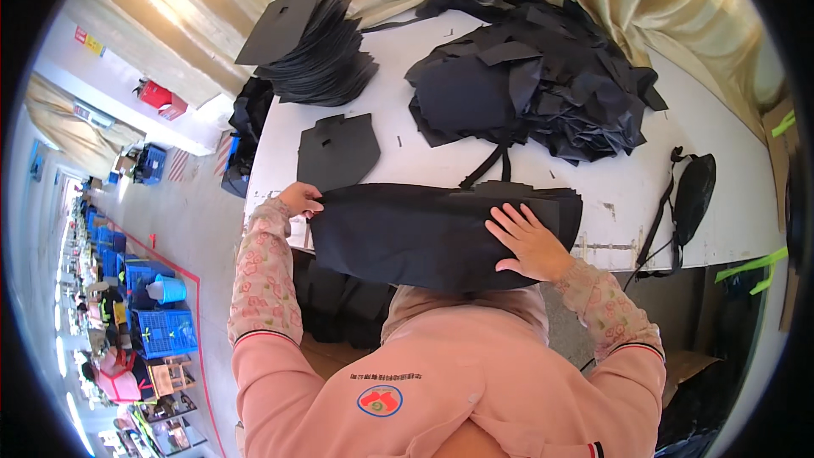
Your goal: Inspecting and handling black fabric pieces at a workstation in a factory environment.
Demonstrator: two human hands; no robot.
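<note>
A long black fabric piece (398, 233) lies across the near edge of the white table, its lower side hanging toward my body. At its upper left corner, my left hand (298, 199) pinches the edge between thumb and fingers. My right hand (530, 246) rests flat on the right part of the cloth, fingers spread. Dark panel edges (543, 191) show from under the fabric just beyond that hand. A single black panel with a small slot (339, 151) lies on the table beyond my left hand.
Behind stands a tall stack of black panels (318, 55). A large heap of black fabric pieces (551, 85) covers the back right. A black pouch with a strap (694, 199) sits at the right edge. Blue crates (165, 332) stand on the floor at left.
</note>
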